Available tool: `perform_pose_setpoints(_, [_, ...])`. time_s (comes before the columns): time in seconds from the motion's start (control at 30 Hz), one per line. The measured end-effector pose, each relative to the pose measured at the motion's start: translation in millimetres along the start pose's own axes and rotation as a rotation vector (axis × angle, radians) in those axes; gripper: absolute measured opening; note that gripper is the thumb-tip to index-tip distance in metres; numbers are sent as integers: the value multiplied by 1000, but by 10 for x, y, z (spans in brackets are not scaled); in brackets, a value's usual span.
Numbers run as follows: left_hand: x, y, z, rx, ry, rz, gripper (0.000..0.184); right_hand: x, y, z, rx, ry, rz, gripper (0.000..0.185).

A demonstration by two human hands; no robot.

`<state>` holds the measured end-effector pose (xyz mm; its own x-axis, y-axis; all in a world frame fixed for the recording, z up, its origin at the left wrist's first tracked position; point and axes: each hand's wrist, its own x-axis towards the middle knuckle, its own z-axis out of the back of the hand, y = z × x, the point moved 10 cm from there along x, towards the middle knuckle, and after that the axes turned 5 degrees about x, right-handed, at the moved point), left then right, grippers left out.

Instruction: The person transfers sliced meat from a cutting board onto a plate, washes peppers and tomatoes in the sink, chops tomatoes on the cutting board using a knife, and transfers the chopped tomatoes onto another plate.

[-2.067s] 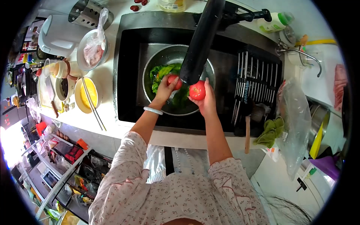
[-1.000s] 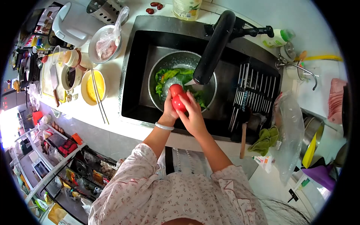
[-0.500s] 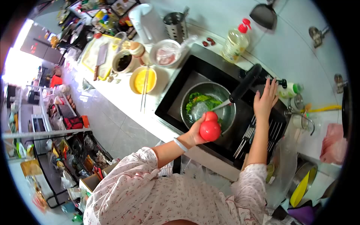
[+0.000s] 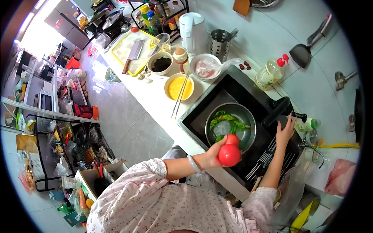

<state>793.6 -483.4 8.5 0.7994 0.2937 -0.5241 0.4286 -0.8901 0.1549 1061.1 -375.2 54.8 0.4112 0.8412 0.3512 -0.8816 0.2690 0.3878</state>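
Note:
My left hand (image 4: 215,154) is closed around two red tomatoes (image 4: 229,155), held over the near rim of a metal bowl (image 4: 251,134). The bowl stands in the dark sink (image 4: 196,116), with leafy greens (image 4: 235,125) and water inside. My right hand (image 4: 286,131) is at the lever end of the black faucet (image 4: 278,112), its fingers apart; whether they touch the lever is hard to tell. No stream of water shows under the spout.
Left of the sink, the counter holds a bowl of beaten egg (image 4: 171,90) with chopsticks, a bowl of dark food (image 4: 150,66), a bagged bowl of meat (image 4: 206,75), and a cleaver (image 4: 135,50) on a cutting board (image 4: 116,49). A soap bottle (image 4: 269,74) stands behind the sink.
Water that ran from the faucet into the bowl has stopped. The view has shifted, so the counter and sink appear farther right. My left hand still holds the tomatoes.

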Motion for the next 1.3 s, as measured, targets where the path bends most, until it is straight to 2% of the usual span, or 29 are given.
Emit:
perform_pose_setpoints(0.07, [-46,50,0,-52,-25,44,53,-302,77,-2,213,-50,59,50])
perform_pose_setpoints(0.13, [-131,-8,-16,-58,-21,38,54,-659,214,-20,311,-2,-16,44])
perform_pose_setpoints(0.2, [-275,-6,-87,-15,17,155,57,-951,327,-29,377,7,-62,42])
perform_pose_setpoints(0.27, [-446,-165,-120,-32,54,176,56,-1202,334,-81,355,19,-120,41])
perform_pose_setpoints(0.33, [-687,-443,-267,-47,224,175,53,-1322,507,-75,330,24,-183,40])
perform_pose_setpoints(0.4, [-1003,-872,-377,-123,269,146,49,-1446,711,-40,356,59,-355,39])
perform_pose_setpoints(0.43, [-1232,-1108,-524,-130,382,161,46,-1489,803,-63,296,89,-386,38])
perform_pose_setpoints(0.53, [-1685,-2127,-295,-50,317,-17,43,-1599,1153,-183,330,97,-433,37])
perform_pose_setpoints(0.6, [-1988,-2956,-228,28,436,-158,42,-1662,1387,-275,327,93,-488,36])
perform_pose_setpoints(0.67, [-2122,-3927,254,-28,257,-320,47,-1708,1602,-363,387,87,-495,36])
perform_pose_setpoints(0.73, [-2386,-4742,400,283,184,-393,52,-1745,1814,-403,373,90,-522,36])
perform_pose_setpoints(0.8, [-2670,-5785,819,314,-330,-824,54,-1771,1992,-379,337,96,-509,35])
perform_pose_setpoints(0.87, [-2855,-6469,892,279,-327,-998,47,-1845,2057,-304,328,83,-570,34])
perform_pose_setpoints(0.9, [-2988,-6878,999,338,-385,-1185,47,-1870,2091,-256,309,84,-577,34])
perform_pose_setpoints(0.97, [-3301,-7400,1104,435,-573,-1513,49,-1891,2160,-150,263,83,-558,34])
perform_pose_setpoints(1.0, [-3415,-7498,1102,484,-719,-1584,52,-1901,2185,-105,248,71,-570,34])
perform_pose_setpoints(1.03, [-3544,-7542,1049,526,-880,-1641,55,-1909,2207,-54,216,76,-590,34])
perform_pose_setpoints(1.1, [-3723,-7507,880,714,-1230,-1631,59,-1915,2259,25,161,88,-594,33])
perform_pose_setpoints(1.2, [-3773,-7481,641,1033,-1406,-1705,61,-1995,2277,79,180,65,-554,33])
perform_pose_setpoints(1.23, [-3694,-7528,598,1188,-1434,-1626,61,-2051,2256,95,160,68,-608,34])
perform_pose_setpoints(1.3, [-3659,-7618,577,1281,-1450,-1529,60,-2128,2271,110,130,74,-601,34])
